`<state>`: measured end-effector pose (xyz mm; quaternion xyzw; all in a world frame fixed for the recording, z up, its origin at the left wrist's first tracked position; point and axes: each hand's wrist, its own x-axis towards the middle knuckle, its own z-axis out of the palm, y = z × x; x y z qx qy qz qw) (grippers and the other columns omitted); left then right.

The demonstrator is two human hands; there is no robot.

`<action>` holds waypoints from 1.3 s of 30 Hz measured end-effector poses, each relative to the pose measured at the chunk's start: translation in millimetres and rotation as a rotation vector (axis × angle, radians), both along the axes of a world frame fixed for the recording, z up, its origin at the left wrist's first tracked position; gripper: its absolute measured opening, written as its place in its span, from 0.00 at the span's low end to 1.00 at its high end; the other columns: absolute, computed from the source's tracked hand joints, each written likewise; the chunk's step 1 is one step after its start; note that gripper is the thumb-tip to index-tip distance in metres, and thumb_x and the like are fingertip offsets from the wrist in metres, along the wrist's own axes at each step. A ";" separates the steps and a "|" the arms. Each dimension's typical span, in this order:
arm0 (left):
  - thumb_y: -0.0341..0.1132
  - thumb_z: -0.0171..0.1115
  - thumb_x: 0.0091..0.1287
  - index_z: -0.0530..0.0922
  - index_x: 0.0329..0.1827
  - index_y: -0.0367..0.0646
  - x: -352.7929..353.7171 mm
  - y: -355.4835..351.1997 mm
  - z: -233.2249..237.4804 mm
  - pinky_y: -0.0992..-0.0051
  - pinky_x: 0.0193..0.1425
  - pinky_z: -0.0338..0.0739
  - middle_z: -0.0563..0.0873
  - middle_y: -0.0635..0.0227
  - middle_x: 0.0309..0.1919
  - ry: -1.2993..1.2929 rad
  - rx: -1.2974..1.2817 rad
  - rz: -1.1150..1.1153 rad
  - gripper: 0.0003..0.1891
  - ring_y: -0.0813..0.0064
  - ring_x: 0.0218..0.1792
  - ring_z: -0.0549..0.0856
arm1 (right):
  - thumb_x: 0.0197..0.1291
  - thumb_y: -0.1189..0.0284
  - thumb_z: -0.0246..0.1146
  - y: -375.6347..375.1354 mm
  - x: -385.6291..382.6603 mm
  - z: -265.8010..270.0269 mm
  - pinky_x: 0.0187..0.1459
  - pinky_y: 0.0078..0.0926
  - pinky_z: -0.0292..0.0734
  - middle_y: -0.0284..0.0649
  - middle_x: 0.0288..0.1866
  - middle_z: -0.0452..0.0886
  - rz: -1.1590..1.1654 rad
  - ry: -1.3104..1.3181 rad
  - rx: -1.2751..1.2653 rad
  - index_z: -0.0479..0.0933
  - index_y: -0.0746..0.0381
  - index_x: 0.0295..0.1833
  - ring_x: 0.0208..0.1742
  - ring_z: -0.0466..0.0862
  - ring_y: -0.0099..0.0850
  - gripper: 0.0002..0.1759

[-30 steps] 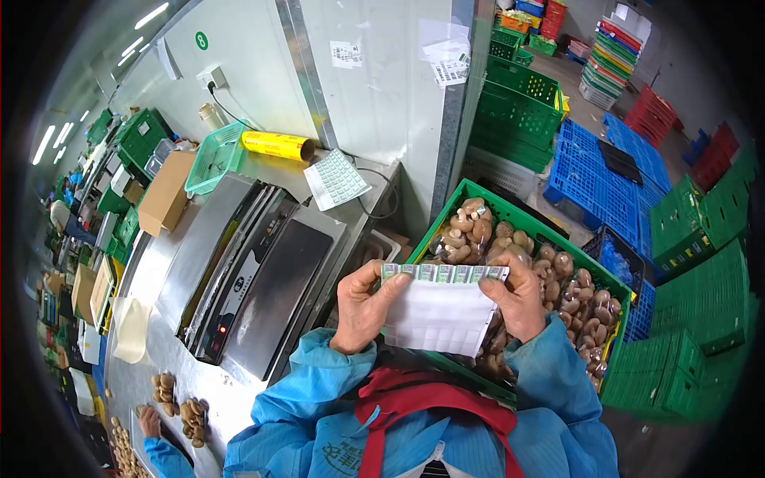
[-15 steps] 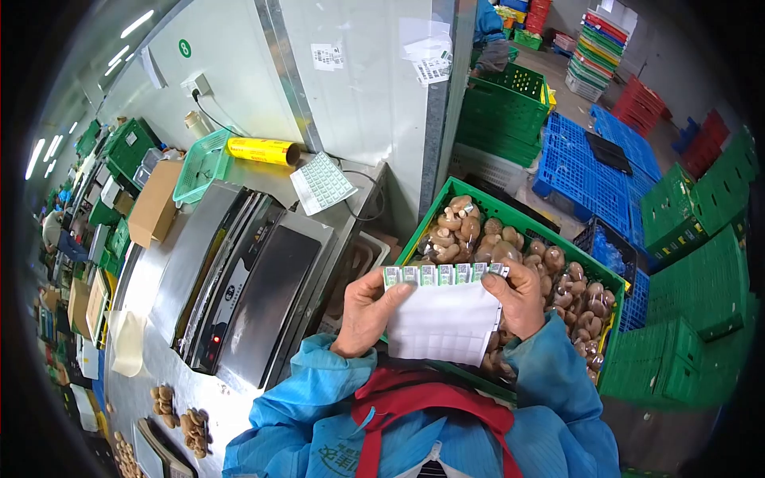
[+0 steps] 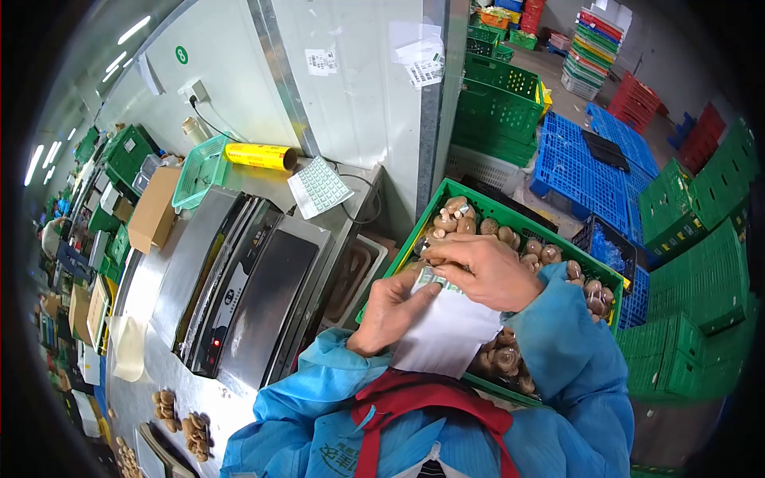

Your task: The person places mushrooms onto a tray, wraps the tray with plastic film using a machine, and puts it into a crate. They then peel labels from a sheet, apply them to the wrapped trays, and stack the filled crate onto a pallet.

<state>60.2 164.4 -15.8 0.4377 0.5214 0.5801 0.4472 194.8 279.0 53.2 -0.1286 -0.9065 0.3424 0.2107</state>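
In the head view, my left hand (image 3: 390,312) grips a white label sheet (image 3: 440,334) near its upper left corner, thumb on top. A row of small green and white labels (image 3: 430,279) runs along the sheet's top edge. My right hand (image 3: 496,272) reaches across, its fingers bent and pinched at that labelled edge close to my left thumb. Whether a single label has come loose is hidden by the fingers. Under both hands stands a green crate (image 3: 522,213) filled with film-wrapped packs of brown mushrooms (image 3: 504,362).
On the left is a metal wrapping machine (image 3: 231,295) on a steel table, with loose mushrooms (image 3: 194,434). Behind it lie a yellow film roll (image 3: 261,156), another label sheet (image 3: 319,187) and a light green basket (image 3: 199,169). Blue pallets (image 3: 578,163) and stacked green crates (image 3: 677,303) stand right.
My right hand has left the sheet's right corner and moved left over its top edge. The sheet has tilted and its right side now hangs free. My left hand keeps its hold.
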 end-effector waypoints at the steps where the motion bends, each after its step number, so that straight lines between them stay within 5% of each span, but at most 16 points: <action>1: 0.32 0.61 0.65 0.80 0.37 0.35 0.0 -0.1 1.1 0.85 0.27 0.64 0.78 0.80 0.26 0.028 0.000 -0.004 0.07 0.93 0.26 0.69 | 0.55 0.76 0.57 -1.8 -2.7 -0.8 0.44 0.38 0.73 0.49 0.39 0.78 0.004 0.017 0.050 0.75 0.69 0.43 0.42 0.77 0.46 0.11; 8: 0.31 0.61 0.64 0.80 0.35 0.35 0.6 0.2 1.2 0.85 0.24 0.61 0.77 0.82 0.24 -0.027 0.036 -0.004 0.06 0.93 0.24 0.68 | 0.46 0.80 0.56 -18.0 -4.8 -13.8 0.43 0.39 0.70 0.45 0.36 0.74 -0.059 0.062 0.298 0.73 0.65 0.38 0.41 0.75 0.44 0.10; 11: 0.29 0.61 0.63 0.79 0.41 0.35 4.5 -4.4 -3.3 0.85 0.31 0.67 0.80 0.79 0.30 -0.118 -0.023 -0.088 0.07 0.91 0.30 0.72 | 0.44 0.79 0.57 -20.7 0.9 -29.1 0.43 0.38 0.70 0.43 0.36 0.73 -0.092 0.044 0.359 0.73 0.64 0.38 0.41 0.75 0.43 0.11; 13: 0.27 0.59 0.63 0.76 0.49 0.33 8.3 -8.8 -17.3 0.81 0.45 0.71 0.80 0.74 0.41 -0.220 0.037 -0.174 0.12 0.87 0.41 0.75 | 0.43 0.78 0.57 -23.4 4.7 -40.6 0.43 0.35 0.69 0.41 0.35 0.72 -0.128 0.057 0.399 0.72 0.63 0.36 0.40 0.75 0.40 0.10; 19: 0.21 0.58 0.61 0.75 0.51 0.34 1.4 -9.3 -42.2 0.78 0.47 0.74 0.81 0.70 0.41 -0.397 -0.106 -0.174 0.14 0.81 0.41 0.78 | 0.44 0.80 0.59 -33.7 23.5 -56.0 0.40 0.30 0.67 0.38 0.35 0.73 -0.046 0.058 0.519 0.74 0.63 0.38 0.36 0.73 0.34 0.12; 21: 0.20 0.58 0.61 0.75 0.51 0.34 2.5 -7.9 -41.0 0.77 0.47 0.75 0.82 0.68 0.41 -0.425 -0.165 -0.138 0.14 0.81 0.41 0.79 | 0.47 0.80 0.60 -28.3 29.6 -51.7 0.39 0.29 0.69 0.39 0.34 0.75 -0.049 0.042 0.468 0.76 0.63 0.37 0.36 0.75 0.34 0.09; 23: 0.20 0.58 0.61 0.75 0.51 0.33 2.8 -8.0 -44.5 0.77 0.47 0.75 0.82 0.66 0.42 -0.446 -0.181 -0.098 0.14 0.79 0.41 0.80 | 0.52 0.79 0.60 -11.1 39.3 -45.9 0.39 0.27 0.71 0.41 0.32 0.76 -0.044 0.107 -0.142 0.77 0.64 0.36 0.36 0.77 0.34 0.05; 25: 0.20 0.58 0.60 0.74 0.50 0.32 1.3 -10.7 -39.5 0.77 0.48 0.76 0.82 0.65 0.42 -0.452 -0.222 -0.056 0.15 0.78 0.40 0.80 | 0.56 0.77 0.60 28.7 56.5 -37.3 0.39 0.23 0.74 0.37 0.34 0.81 -0.157 -0.009 -0.402 0.78 0.66 0.37 0.36 0.79 0.25 0.05; 28: 0.20 0.58 0.59 0.74 0.51 0.32 -0.8 -18.2 -33.6 0.77 0.47 0.76 0.82 0.64 0.42 -0.415 -0.251 -0.009 0.16 0.78 0.40 0.81 | 0.55 0.76 0.61 122.1 85.7 -74.3 0.37 0.22 0.74 0.39 0.33 0.82 -0.260 -0.120 -0.523 0.77 0.69 0.38 0.35 0.80 0.22 0.07; 32: 0.19 0.58 0.58 0.75 0.51 0.32 -1.3 -29.3 -24.6 0.78 0.47 0.76 0.83 0.63 0.41 -0.399 -0.240 0.074 0.17 0.77 0.40 0.82 | 0.54 0.73 0.63 199.3 97.6 -145.6 0.39 0.30 0.75 0.42 0.34 0.82 -0.345 -0.364 -0.349 0.77 0.67 0.39 0.36 0.81 0.28 0.09; 39: 0.19 0.58 0.57 0.75 0.51 0.33 -2.3 -36.5 -21.5 0.77 0.46 0.77 0.84 0.63 0.41 -0.432 -0.243 0.141 0.17 0.77 0.40 0.83 | 0.55 0.69 0.58 187.9 68.0 -166.7 0.44 0.40 0.74 0.50 0.40 0.81 -0.606 -0.800 0.162 0.80 0.59 0.43 0.43 0.80 0.47 0.11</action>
